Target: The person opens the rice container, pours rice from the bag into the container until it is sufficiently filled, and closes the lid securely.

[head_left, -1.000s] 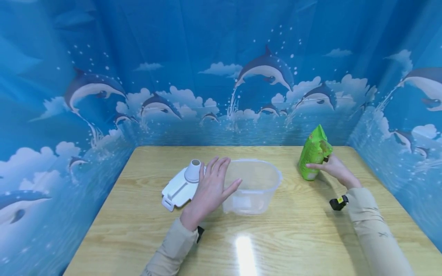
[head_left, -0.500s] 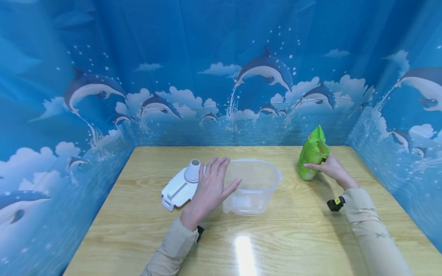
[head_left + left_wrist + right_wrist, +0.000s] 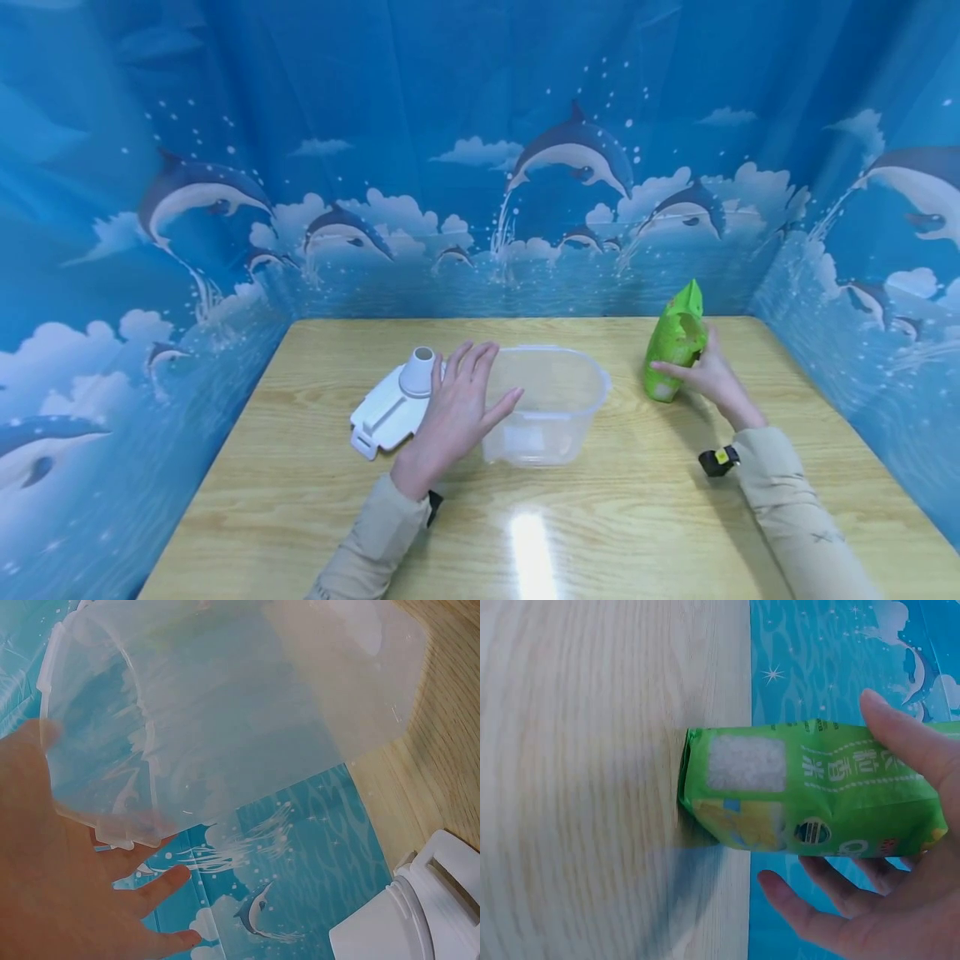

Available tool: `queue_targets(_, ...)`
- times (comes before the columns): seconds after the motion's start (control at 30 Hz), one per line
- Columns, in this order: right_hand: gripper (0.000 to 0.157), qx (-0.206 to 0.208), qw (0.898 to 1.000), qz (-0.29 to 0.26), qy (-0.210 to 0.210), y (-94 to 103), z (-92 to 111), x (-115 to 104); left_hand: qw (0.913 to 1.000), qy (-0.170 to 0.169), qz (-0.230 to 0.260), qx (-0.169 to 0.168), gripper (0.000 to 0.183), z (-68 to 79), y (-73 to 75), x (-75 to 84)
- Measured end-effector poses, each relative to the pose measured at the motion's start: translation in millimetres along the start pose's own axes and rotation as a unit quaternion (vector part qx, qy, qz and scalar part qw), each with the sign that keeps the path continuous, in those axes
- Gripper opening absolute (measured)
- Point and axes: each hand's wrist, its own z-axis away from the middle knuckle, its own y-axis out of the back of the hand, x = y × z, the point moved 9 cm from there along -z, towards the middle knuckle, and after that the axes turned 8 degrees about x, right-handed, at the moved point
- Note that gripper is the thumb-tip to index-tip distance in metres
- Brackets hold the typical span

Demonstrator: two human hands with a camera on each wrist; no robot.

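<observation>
My right hand (image 3: 716,377) grips a green bag of rice (image 3: 667,346) at the right of the table. Its torn-open top shows in the head view, leaning toward that hand. In the right wrist view a clear window on the bag (image 3: 814,799) shows white grains, with the thumb on one side and fingers on the other. My left hand (image 3: 459,404), fingers straight, lies at the left rim of a see-through plastic container (image 3: 558,437) near the middle. The left wrist view shows the fingers reaching along the container's rim (image 3: 146,750).
Left of the container lies a white lid (image 3: 384,423) with a cone-shaped spout (image 3: 418,377) standing on it, partly behind the left hand. The wooden table (image 3: 630,517) meets a blue dolphin-print curtain (image 3: 420,167) at its back and sides.
My right hand has brought the rice bag slightly left and nearer to me, its open top tipping more toward the camera. My left hand and the container have stayed put.
</observation>
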Motion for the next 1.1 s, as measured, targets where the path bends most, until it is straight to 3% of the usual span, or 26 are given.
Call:
queue_targets(0.3,0.114,-0.016,1.000,-0.009,0.005,-2.9,8,-8,1.0000,-0.003,0.002,0.002,0.072,-0.3,-0.9,-1.2)
queue_targets(0.63,0.113,-0.037,0.999,-0.011,-0.022,-5.6,23,-4,1.0000,-0.004,0.006,0.000,0.073,0.1,-1.7,-1.0)
queue_targets(1.1,0.112,0.001,1.000,0.003,0.021,-9.1,42,-15,1.0000,-0.001,0.008,-0.001,0.072,0.3,-2.1,-0.6)
